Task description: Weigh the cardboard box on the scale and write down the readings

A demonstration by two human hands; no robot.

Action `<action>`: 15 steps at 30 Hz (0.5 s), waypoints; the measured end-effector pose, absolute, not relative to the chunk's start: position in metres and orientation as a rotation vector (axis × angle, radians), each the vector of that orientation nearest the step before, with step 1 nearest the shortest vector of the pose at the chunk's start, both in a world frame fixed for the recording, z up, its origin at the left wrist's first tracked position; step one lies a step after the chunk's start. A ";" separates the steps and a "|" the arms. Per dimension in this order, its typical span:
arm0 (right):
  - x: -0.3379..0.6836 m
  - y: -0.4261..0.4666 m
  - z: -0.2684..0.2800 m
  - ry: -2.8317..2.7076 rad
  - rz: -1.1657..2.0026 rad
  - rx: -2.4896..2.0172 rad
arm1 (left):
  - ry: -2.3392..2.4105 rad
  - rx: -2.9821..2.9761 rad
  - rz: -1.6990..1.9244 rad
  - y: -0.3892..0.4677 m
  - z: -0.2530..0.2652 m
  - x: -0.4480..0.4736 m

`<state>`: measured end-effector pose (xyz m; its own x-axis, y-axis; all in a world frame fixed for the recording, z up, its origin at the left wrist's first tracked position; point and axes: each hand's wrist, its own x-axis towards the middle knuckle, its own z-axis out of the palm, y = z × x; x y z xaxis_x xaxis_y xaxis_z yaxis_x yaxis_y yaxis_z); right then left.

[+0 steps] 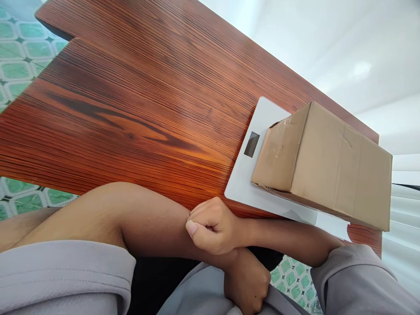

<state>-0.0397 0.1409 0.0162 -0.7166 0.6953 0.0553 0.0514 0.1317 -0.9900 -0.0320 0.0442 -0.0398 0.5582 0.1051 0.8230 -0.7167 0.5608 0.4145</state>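
Observation:
My forearms are crossed at the near edge of the wooden table. My right hand is curled into a fist and rests on my left forearm, with nothing showing in it. Below it, my left hand is closed in front of my grey clothing, its fingertips hidden from view. A closed brown cardboard box sits on a flat white scale to the right, apart from both hands. The scale's small display looks dark, and I can make out no digits.
The reddish-brown wooden table has a stepped edge at the far left. White curtain-like fabric hangs behind and to the right. Green and white patterned floor tiles show beyond the table's left end.

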 end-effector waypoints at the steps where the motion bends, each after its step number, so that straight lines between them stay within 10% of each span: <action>1: -0.040 0.141 0.017 -1.890 1.626 -0.720 | -0.849 0.850 0.586 0.045 -0.039 -0.032; 15: -0.039 0.138 0.012 -1.998 1.605 -0.761 | -0.862 0.875 0.578 0.043 -0.044 -0.030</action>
<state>-0.0391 0.1376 0.0125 -0.7392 0.6733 0.0141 0.1316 0.1650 -0.9775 -0.0303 0.0428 -0.0437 0.5392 0.0938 0.8370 -0.7390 0.5293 0.4168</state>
